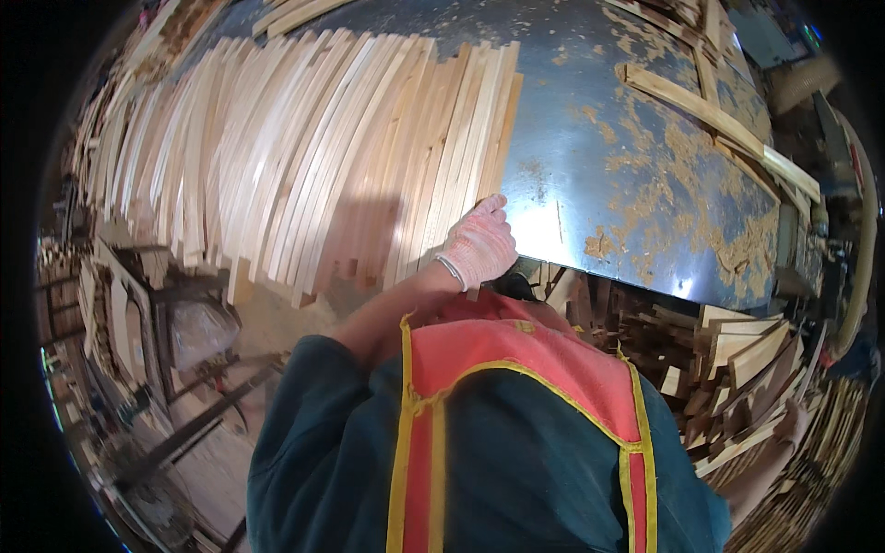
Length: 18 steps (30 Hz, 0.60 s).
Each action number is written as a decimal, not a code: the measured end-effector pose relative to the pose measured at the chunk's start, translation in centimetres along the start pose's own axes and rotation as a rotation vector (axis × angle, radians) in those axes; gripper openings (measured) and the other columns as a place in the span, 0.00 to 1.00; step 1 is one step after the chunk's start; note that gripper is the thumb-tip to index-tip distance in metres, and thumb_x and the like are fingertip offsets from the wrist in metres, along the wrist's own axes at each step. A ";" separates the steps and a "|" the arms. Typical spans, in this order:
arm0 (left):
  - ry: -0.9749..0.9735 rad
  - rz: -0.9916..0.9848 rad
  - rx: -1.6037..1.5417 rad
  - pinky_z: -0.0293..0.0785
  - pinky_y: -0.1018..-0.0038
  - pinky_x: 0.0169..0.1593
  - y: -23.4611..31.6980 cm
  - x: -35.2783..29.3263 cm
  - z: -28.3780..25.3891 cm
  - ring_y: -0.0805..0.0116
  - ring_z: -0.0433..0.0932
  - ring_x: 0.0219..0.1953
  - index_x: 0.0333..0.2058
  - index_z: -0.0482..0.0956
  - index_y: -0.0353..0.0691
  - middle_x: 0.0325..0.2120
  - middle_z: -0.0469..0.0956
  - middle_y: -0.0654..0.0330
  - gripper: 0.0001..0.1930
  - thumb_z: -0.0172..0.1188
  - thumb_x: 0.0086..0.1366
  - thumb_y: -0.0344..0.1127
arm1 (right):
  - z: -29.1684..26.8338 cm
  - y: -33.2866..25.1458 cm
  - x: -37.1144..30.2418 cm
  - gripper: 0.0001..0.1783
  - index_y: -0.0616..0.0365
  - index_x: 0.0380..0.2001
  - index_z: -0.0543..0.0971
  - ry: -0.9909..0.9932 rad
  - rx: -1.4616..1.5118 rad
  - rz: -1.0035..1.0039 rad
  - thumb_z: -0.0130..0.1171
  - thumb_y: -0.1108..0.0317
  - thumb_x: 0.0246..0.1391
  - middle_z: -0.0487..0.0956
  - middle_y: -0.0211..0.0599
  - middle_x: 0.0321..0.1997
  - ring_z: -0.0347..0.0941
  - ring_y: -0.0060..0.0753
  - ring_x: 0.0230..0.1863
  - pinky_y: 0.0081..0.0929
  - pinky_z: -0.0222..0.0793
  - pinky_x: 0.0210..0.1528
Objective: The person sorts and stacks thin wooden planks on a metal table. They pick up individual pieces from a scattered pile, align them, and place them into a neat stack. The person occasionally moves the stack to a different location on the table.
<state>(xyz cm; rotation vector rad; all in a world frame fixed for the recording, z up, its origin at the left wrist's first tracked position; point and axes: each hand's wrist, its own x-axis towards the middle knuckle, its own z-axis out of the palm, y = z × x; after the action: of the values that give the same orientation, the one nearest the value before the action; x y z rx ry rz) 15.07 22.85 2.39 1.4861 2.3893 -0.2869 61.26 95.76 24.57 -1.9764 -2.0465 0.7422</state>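
My left hand, in a pale pinkish knitted glove, is closed over the near end of the rightmost wooden strip. That strip lies at the right edge of a wide row of pale wooden strips, set side by side on a metal table. A short wood end shows below the glove. Far out to my right, my right hand is down beside the stacked wood pieces. Its fingers are too small and unclear to make out, and so is anything in them.
Sawdust patches cover the table's right part. A longer wooden board lies slanted there, with more pieces behind it. Cut wood pieces are piled below the table's right edge. A metal frame stands at the lower left.
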 end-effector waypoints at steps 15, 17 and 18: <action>0.728 -1.196 -0.811 0.78 0.60 0.54 5.5 -21.4 11.0 0.53 0.82 0.50 0.47 0.85 0.40 0.46 0.83 0.54 0.16 0.69 0.65 0.41 | 28.7 -17.1 -21.5 0.38 0.58 0.77 0.65 -0.670 0.309 -0.723 0.66 0.66 0.67 0.66 0.46 0.80 0.63 0.44 0.78 0.40 0.64 0.78; 0.836 -1.399 -1.474 0.78 0.62 0.51 5.6 -22.5 13.9 0.57 0.82 0.46 0.46 0.85 0.39 0.42 0.84 0.57 0.14 0.67 0.68 0.43 | 35.8 -19.7 -26.3 0.41 0.61 0.75 0.67 -0.874 0.210 -0.686 0.71 0.70 0.63 0.66 0.51 0.80 0.62 0.46 0.80 0.41 0.63 0.79; 0.866 -1.455 -1.827 0.79 0.63 0.50 5.4 -22.2 15.7 0.59 0.83 0.44 0.45 0.84 0.38 0.41 0.84 0.59 0.14 0.67 0.70 0.44 | 38.7 -20.7 -29.2 0.43 0.64 0.76 0.65 -0.976 0.165 -0.745 0.71 0.68 0.61 0.66 0.54 0.79 0.63 0.47 0.79 0.41 0.63 0.78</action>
<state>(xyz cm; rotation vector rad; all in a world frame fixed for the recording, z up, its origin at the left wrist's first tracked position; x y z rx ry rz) 31.54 1.53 -4.15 -1.1113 2.0184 1.8921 27.24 59.40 7.22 -0.6037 -2.7588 1.7710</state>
